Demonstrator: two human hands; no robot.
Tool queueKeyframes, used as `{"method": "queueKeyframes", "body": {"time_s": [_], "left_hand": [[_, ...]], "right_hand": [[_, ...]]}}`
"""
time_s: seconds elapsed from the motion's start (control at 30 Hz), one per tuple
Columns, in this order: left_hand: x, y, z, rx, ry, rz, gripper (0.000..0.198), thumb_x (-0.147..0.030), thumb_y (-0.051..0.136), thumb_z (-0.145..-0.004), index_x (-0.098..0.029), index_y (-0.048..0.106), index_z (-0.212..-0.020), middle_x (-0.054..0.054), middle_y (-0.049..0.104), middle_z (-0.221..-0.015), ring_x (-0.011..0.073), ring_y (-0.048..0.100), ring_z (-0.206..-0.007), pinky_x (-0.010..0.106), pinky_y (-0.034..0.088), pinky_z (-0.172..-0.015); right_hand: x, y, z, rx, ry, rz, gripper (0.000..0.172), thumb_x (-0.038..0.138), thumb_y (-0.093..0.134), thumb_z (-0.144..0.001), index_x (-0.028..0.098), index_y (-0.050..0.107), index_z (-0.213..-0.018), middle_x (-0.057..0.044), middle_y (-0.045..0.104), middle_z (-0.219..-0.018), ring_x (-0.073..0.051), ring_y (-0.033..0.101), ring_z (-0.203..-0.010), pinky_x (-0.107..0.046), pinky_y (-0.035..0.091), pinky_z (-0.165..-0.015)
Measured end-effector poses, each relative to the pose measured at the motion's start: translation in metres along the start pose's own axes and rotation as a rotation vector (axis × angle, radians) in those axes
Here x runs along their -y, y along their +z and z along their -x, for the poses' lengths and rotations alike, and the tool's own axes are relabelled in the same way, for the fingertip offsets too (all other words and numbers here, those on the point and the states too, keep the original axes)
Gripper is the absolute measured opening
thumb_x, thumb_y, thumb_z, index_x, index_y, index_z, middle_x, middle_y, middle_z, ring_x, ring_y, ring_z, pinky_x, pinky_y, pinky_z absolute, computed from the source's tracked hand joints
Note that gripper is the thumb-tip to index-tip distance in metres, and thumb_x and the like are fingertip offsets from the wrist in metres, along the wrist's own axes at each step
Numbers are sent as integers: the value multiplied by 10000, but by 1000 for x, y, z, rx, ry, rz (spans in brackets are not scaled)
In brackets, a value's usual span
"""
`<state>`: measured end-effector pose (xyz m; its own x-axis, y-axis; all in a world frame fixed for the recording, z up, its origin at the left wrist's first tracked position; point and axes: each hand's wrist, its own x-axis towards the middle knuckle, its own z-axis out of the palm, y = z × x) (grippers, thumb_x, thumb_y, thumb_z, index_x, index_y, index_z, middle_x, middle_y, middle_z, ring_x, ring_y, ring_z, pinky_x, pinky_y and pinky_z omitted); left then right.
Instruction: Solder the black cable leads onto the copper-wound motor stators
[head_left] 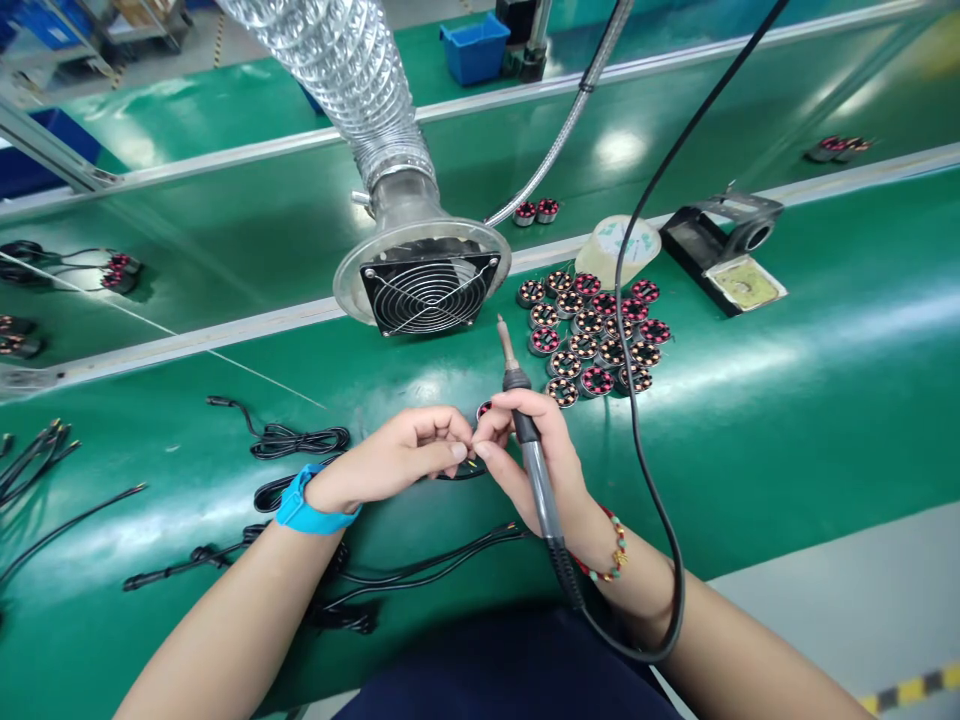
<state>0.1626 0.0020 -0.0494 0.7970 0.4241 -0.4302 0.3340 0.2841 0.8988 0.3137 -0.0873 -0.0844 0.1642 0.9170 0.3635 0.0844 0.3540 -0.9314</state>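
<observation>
My right hand point(551, 450) is closed around a soldering iron point(541, 490), lying across the palm with its tip pointing up and away. The thumb and a finger of that hand also meet in a pinch against my left fingertips. My left hand point(427, 445), wearing a blue wristband point(311, 505), is closed in a pinch on the thin wires of a black cable point(461, 476). A yellow wire end point(472, 463) shows just under the fingertips. Partly hidden behind my hands is a small wound motor stator point(484, 410).
Several stators point(585, 345) stand grouped on the green bench, near a tape roll point(619, 250) and a soldering iron stand point(724, 250). A fume extractor point(431, 290) hangs ahead. Coiled black cables point(300, 440) lie left; the iron's cord point(637, 420) loops over my right forearm.
</observation>
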Motion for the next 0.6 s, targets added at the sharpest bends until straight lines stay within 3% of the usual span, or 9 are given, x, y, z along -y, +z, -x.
{"method": "queueKeyframes", "body": {"time_s": [0.1,0.23,0.33,0.47,0.6], "left_hand": [[0,2,-3,-120,-7,4,134,-271,598,-769,-158,563,-708,-46,477,-608,82,412,-586,202,332,-567],[5,2,-14,-322,-34,-72,117,-258,566,-721,-155,559,-664,-40,477,-598,88,385,-567,212,307,-551],[11,1,-22,-376,-49,-142,135,-279,560,-705,-158,552,-646,-43,458,-578,90,374,-551,218,304,-539],[18,0,-26,-388,-46,-228,127,-271,552,-729,-163,584,-669,-36,483,-592,98,404,-561,219,321,-540],[20,2,-27,-421,-55,-253,125,-263,557,-734,-164,589,-666,-41,475,-570,93,402,-538,212,316,-519]], "right_hand": [[-1,1,0,-22,24,64,358,113,550,-871,262,423,-1171,30,595,-819,-109,601,-719,-271,528,-715],[5,-10,-3,-68,225,172,301,164,498,-905,242,451,-1191,-11,680,-902,-138,665,-809,-303,546,-760],[15,-26,1,-27,326,242,320,251,474,-945,244,472,-1265,-14,704,-877,-133,664,-679,-298,550,-669],[21,-40,13,-66,209,418,262,278,540,-920,268,586,-1178,-35,673,-990,-157,639,-737,-316,526,-658],[12,-40,23,-123,31,434,187,199,576,-873,255,612,-1048,-18,641,-821,-165,599,-698,-305,506,-621]]}}
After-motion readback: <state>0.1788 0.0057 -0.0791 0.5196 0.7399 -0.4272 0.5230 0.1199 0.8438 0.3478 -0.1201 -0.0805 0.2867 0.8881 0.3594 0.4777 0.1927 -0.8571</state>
